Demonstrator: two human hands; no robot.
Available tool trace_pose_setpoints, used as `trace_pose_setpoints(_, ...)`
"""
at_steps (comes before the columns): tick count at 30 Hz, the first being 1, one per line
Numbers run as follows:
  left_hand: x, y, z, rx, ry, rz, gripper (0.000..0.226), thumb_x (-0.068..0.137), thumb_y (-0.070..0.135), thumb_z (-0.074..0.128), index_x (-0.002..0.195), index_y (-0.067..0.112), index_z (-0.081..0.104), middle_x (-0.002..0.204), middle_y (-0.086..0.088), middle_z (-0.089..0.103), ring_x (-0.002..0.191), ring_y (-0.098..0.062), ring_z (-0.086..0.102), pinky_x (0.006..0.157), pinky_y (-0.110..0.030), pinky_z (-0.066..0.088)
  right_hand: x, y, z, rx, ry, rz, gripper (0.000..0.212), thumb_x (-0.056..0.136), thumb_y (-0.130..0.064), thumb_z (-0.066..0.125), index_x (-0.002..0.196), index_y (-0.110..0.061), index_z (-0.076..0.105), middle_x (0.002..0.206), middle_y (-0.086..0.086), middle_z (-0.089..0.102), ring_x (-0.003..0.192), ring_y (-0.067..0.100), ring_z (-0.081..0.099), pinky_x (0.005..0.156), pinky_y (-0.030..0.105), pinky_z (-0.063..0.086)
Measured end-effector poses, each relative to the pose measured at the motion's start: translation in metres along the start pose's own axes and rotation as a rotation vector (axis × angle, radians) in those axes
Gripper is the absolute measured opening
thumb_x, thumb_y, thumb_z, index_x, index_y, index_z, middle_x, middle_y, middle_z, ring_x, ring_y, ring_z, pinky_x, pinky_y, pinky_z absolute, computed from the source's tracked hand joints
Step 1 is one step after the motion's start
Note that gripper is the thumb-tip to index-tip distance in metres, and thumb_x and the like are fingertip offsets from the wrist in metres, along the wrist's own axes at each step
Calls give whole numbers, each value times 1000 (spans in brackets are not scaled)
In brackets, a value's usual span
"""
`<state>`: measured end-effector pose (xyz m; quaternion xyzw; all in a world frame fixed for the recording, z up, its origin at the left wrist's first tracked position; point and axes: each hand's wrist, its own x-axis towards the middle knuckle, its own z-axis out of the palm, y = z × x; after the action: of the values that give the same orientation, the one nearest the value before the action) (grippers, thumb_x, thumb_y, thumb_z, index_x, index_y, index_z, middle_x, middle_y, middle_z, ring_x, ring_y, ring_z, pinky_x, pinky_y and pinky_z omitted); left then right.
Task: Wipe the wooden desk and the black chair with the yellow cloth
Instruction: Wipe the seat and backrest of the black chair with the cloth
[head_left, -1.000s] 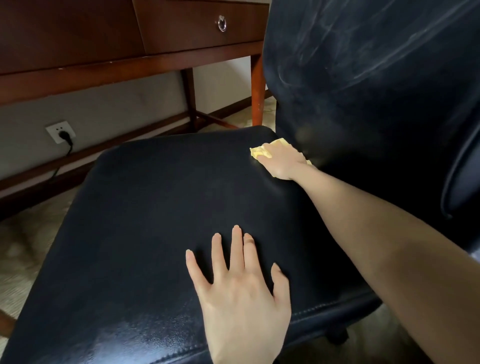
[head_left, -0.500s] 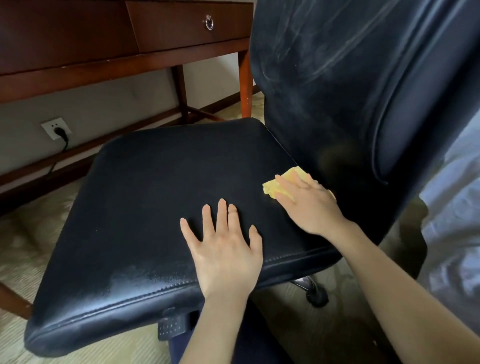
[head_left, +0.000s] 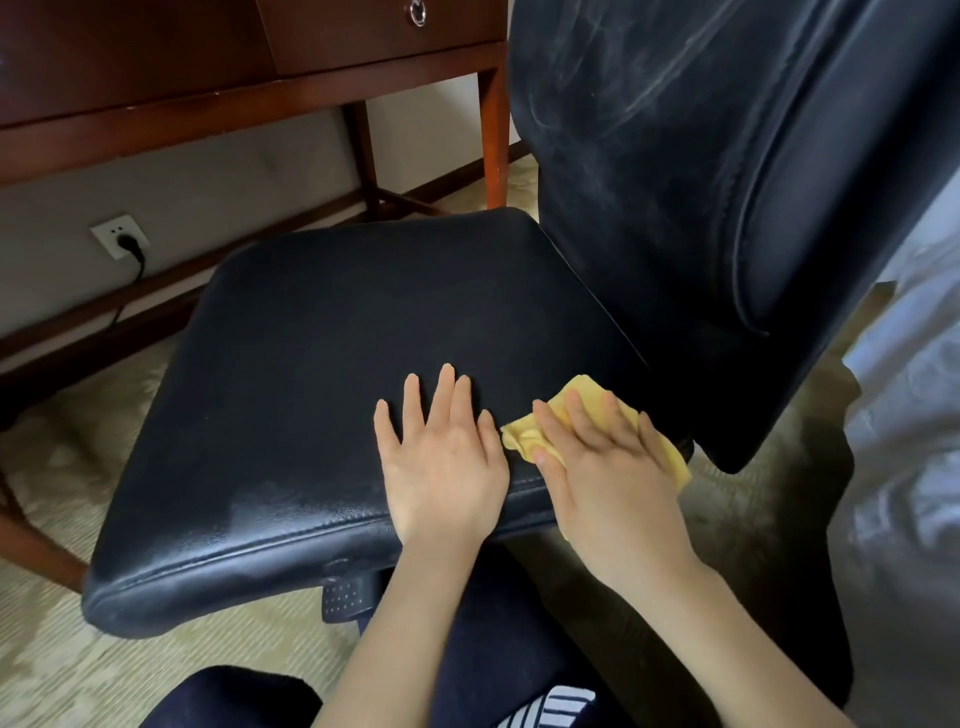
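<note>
Our yellow cloth (head_left: 522, 440) lies on the black chair (head_left: 337, 353), at the four o'clock corner of the seat, close to the backrest (head_left: 675, 197). Our right hand (head_left: 608, 467) presses it flat with straight fingers and grips nothing, and cloth shows at the hand's nine and three o'clock. Just beside it at nine o'clock, our left hand (head_left: 441, 462) rests spread and flat on the leather, empty, steadying the seat.

We judge we are on the chair step, wiping the seat. The backrest shows pale dusty streaks, so next we would carry the cloth up to one o'clock and stroke firmly. The wooden worktop (head_left: 234, 104) stands at eleven o'clock.
</note>
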<state>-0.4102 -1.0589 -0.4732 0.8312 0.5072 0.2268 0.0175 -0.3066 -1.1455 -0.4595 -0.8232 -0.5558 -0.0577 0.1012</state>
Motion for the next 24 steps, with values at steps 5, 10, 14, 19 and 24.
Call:
trace_pose_setpoints(5,-5,-8,-12,-546,101,-53,50,91,23,28,135,16,51,152,4,34,144,-11,21,118,-30,16,1,-36,7,164,22,-122,50,90,-34,28,126,-23,61,127,7,62,126,37,49,105,58,35)
trace_pose_setpoints(10,-24,-45,-32,-394,121,-18,51,95,37,24,136,20,50,153,5,30,143,-4,13,117,-31,1,5,-74,15,250,1,-229,52,88,-38,26,116,-23,67,128,7,62,129,37,45,107,59,31)
trace_pose_setpoints(14,-45,-103,-52,-226,135,-210,53,96,42,21,139,22,47,154,4,29,146,-11,12,116,-44,-2,8,-114,19,282,-18,-319,50,91,-40,26,125,-28,61,130,6,60,129,37,44,112,54,27)
trace_pose_setpoints(19,-67,-166,-72,-182,63,-526,41,104,29,28,143,26,41,157,5,24,147,-17,12,116,-51,-2,22,-167,17,227,-141,-549,44,101,-38,27,143,-30,38,152,5,32,142,38,16,116,52,3)
trace_pose_setpoints(24,-69,-180,-85,-526,66,-574,43,101,14,33,140,29,45,144,14,37,134,-4,31,112,-25,20,38,-223,19,90,-183,-760,45,102,-39,27,146,-33,29,156,1,24,143,35,8,115,53,2)
